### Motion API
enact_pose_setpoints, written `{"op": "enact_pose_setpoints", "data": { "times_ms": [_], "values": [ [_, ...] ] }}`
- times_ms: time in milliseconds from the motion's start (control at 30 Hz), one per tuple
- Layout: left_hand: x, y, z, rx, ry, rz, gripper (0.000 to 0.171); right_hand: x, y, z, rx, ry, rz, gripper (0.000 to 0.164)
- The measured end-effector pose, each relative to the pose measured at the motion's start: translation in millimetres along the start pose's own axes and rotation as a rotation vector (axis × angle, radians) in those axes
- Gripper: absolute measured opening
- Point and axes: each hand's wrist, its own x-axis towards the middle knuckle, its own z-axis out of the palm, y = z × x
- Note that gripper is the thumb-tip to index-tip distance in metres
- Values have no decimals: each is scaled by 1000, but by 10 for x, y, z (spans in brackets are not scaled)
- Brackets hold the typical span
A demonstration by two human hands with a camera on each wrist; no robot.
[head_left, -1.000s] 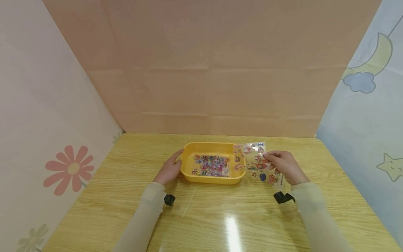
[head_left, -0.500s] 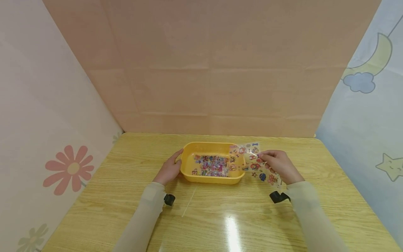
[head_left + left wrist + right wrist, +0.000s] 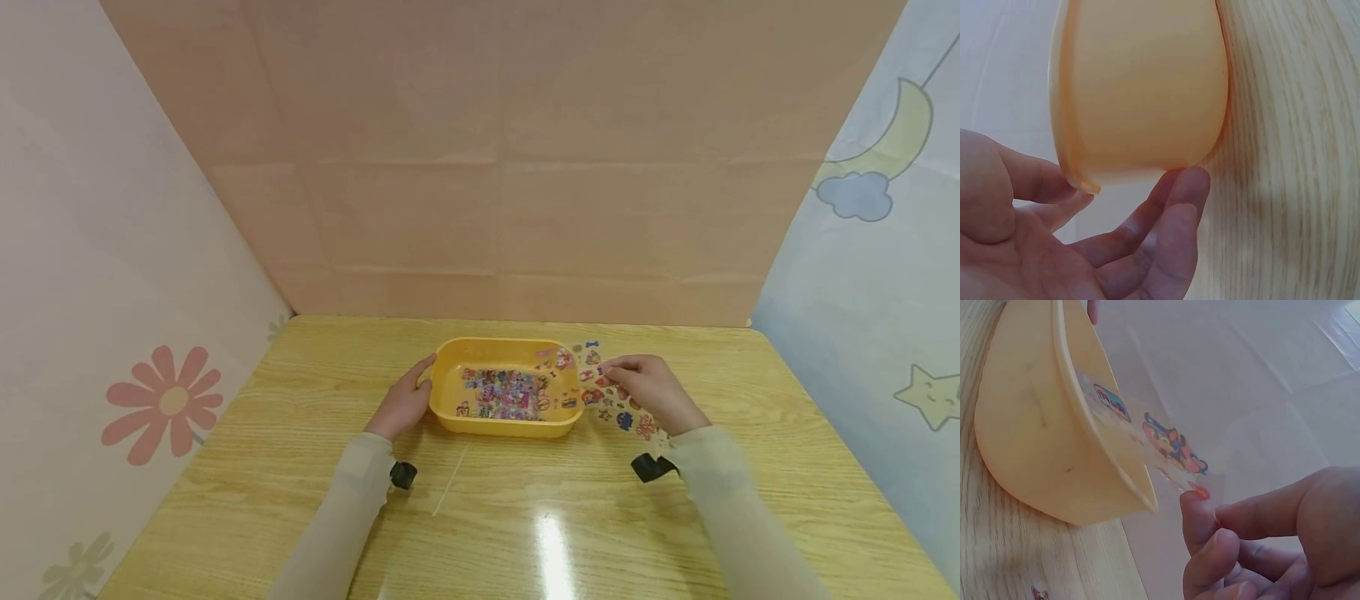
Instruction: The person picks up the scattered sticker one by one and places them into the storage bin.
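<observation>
A yellow plastic basin [image 3: 510, 427] sits on the table, with several colourful sticker sheets [image 3: 504, 393] lying flat on its floor. My left hand [image 3: 402, 406] holds the basin's left end. In the left wrist view, the finger and thumb are at the rim and the other fingertips touch the outer wall. With thumb and index finger, my right hand [image 3: 651, 392] pinches a clear sticker sheet [image 3: 592, 397] printed with cartoon figures. That sheet's left part hangs over the basin's right rim, and its lower part trails below the hand. The right wrist view shows the pinch close to the rim.
The wood-grain table [image 3: 480, 517] carries a bright light reflection near its front. A plain tan backdrop [image 3: 480, 167] stands behind it, with patterned panels on both sides. A black strap [image 3: 651, 467] sticks out by the right wrist, and another [image 3: 403, 475] by the left.
My right hand has moved left with the clear sticker sheet, bringing more of it over the basin. The left hand and the basin have stayed in place.
</observation>
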Motion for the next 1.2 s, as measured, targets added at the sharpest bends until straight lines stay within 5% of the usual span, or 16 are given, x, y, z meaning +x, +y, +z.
{"op": "enact_pose_setpoints", "data": {
  "times_ms": [567, 1200],
  "values": [
    [-13, 12, 0, -4, 1, 15, 51, 108, -65, 217, 30, -26, 25, 36],
    [20, -8, -5, 24, 4, 14, 51, 130, -165, 468, -63, -20, 2, 39]
  ]
}}
